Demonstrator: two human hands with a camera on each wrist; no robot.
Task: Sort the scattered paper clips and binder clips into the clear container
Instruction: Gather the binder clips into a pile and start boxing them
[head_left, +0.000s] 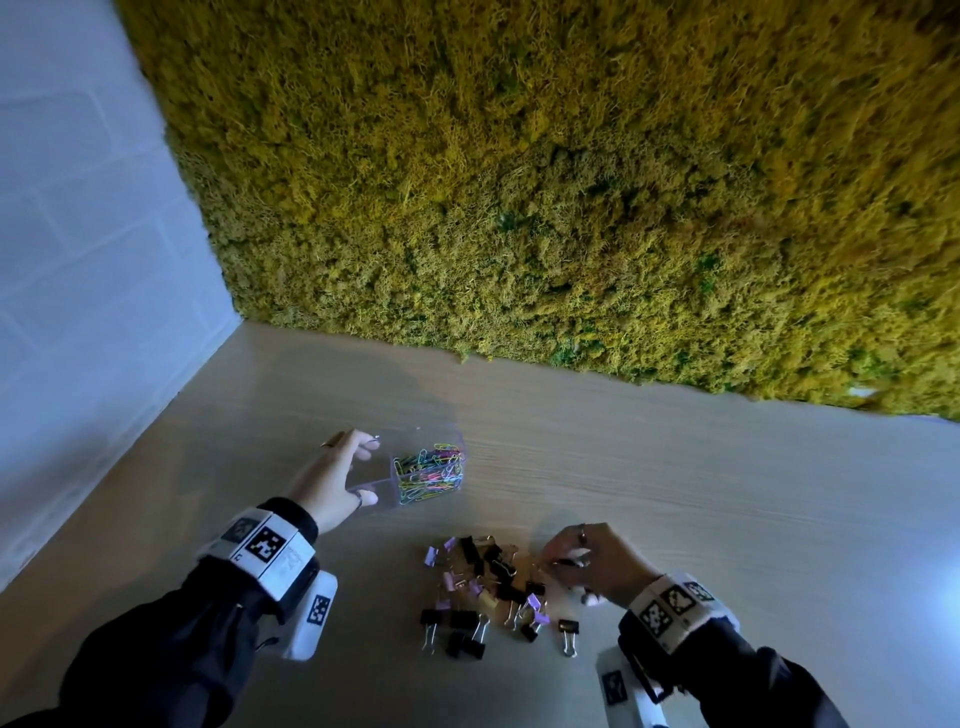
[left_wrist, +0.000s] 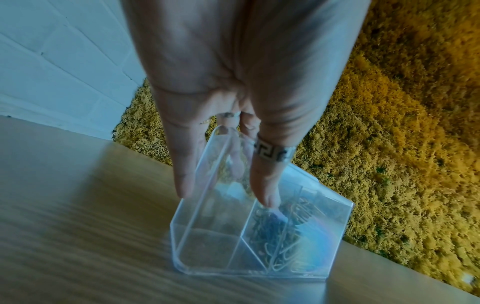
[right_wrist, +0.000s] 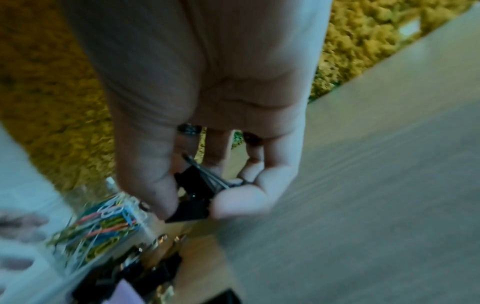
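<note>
A clear container (head_left: 382, 467) with two compartments stands on the wooden table (head_left: 675, 493). Its right compartment holds colourful paper clips (head_left: 431, 470); the left one looks bare. My left hand (head_left: 370, 470) grips the container's left end, thumb on the near wall and fingers on the far side. From the left wrist, the ringed thumb sits over the container (left_wrist: 215, 257), beside the paper clips (left_wrist: 280, 242). A pile of black, purple and cream binder clips (head_left: 488, 587) lies nearer me. At its right edge my right hand (head_left: 558, 564) pinches a black binder clip (right_wrist: 192, 197) between thumb and fingers.
A yellow-green moss wall (head_left: 519, 182) rises behind the table. A white brick wall (head_left: 78, 260) closes the left side. Bare wood stretches to the right of the container and the pile. Both wrists wear white marker bands.
</note>
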